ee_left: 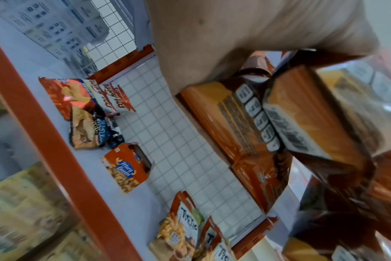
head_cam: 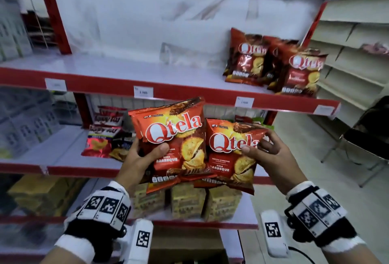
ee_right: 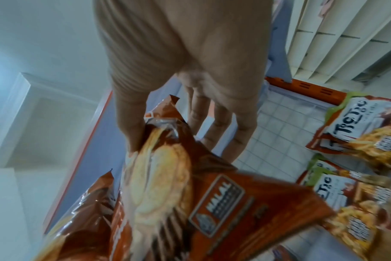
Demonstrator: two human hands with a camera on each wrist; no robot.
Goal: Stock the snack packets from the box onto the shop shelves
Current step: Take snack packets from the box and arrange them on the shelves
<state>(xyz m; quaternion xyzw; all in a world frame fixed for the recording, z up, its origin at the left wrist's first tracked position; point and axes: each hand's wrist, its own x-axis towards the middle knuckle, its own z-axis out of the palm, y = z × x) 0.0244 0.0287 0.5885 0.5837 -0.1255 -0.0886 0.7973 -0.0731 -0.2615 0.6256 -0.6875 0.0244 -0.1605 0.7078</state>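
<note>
- I have my left hand clasped round a red Qtela barbecue packet, thumb across its front and fingers behind it; more packets of the same kind seem stacked behind it, though I cannot count them.
- My right hand pinches a second Qtela packet at its right edge, thumb on the front, fingers spread behind.
- The two packets overlap slightly, the left one in front, and both sit upright in the air before the red edge of the upper shelf, just below its price tags.
- On that upper shelf, well to the right, I see a small group of Qtela packets already standing, leaning on each other.
- In the left wrist view, the back of the held packet shows its barcode and nutrition boxes under my palm.
- In the right wrist view, my thumb presses the packet's face.
- On the middle shelf behind my hands lie other snack bags; the wrist views show a Mary Queen box and Tic Tac bags there.
- Yellowish packs fill the shelf below.
- The blurred box shape at the bottom edge I cannot identify.
</note>
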